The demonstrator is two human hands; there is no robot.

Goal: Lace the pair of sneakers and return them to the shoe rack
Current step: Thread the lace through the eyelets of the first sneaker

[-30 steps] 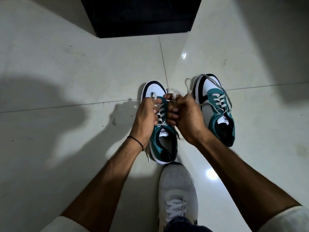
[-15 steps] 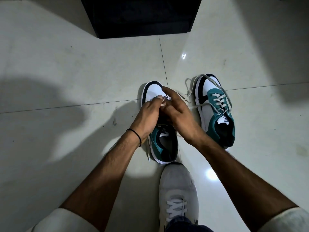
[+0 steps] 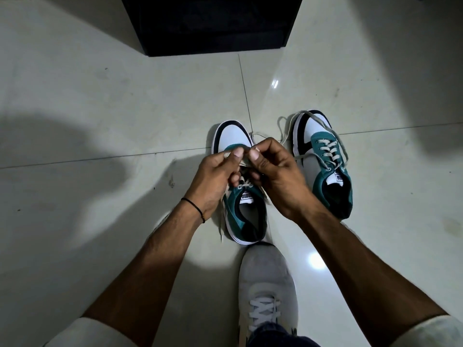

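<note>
Two teal, white and black sneakers stand on the tiled floor, toes pointing away from me. Over the left sneaker [image 3: 231,140] my left hand [image 3: 215,176] and my right hand [image 3: 275,171] meet, each pinching a strand of its grey-white lace [image 3: 244,182] between thumb and fingers. Most of that shoe's eyelets are hidden under my hands. A loose lace end trails down the shoe's left side. The right sneaker [image 3: 325,161] stands apart, its lace threaded through the eyelets with long ends looping over the toe.
A dark shoe rack [image 3: 213,23] stands on the floor beyond the sneakers. My own foot in a grey shoe [image 3: 266,291] rests just behind the left sneaker's heel. Pale glossy tiles with shadows spread to both sides.
My hands went from closed fists pulling the lace, to fingers pressed low on the shoe's tongue, to a raised pinch of the strands above the eyelets. The shoes stayed put.
</note>
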